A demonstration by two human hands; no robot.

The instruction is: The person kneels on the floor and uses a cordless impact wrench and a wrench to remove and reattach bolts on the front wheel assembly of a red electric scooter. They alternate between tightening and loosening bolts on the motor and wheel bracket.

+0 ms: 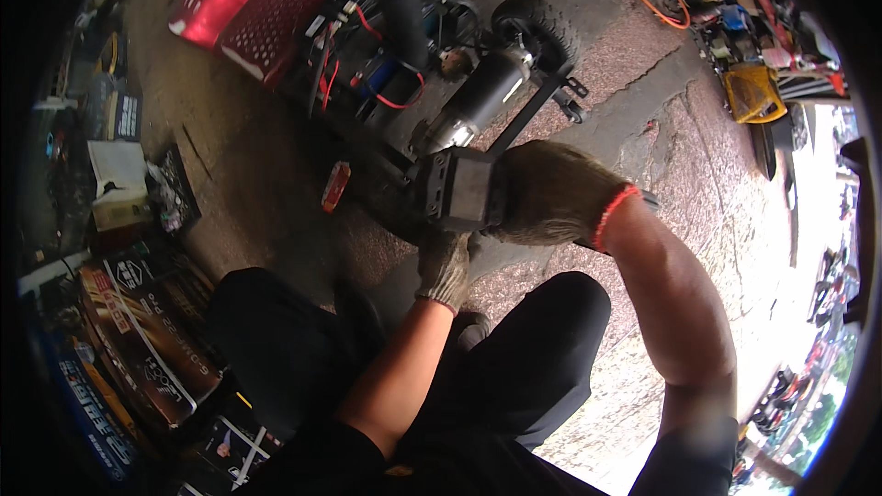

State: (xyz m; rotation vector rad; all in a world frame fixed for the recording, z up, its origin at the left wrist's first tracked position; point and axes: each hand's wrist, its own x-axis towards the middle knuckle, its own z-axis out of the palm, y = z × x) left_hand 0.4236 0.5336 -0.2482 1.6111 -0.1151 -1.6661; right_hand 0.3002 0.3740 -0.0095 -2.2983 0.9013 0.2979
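A dark boxy device with a flat grey face and slotted sides is between my hands. It resembles the battery end of a cordless tool, but its lower part is hidden. My right hand, in a worn knit glove with a red cuff, closes against its right side; the fingertips are out of sight. Just below the device is my left hand, also gloved, its fingers hidden under it. Beyond them lies a partly stripped vehicle frame with a black cylinder with metal ends and a small tyre.
A red perforated panel and red wiring are at the far side. An orange-red lamp or reflector lies left of the device. Printed cartons line the left. Cluttered parts and a yellow plastic piece are at right.
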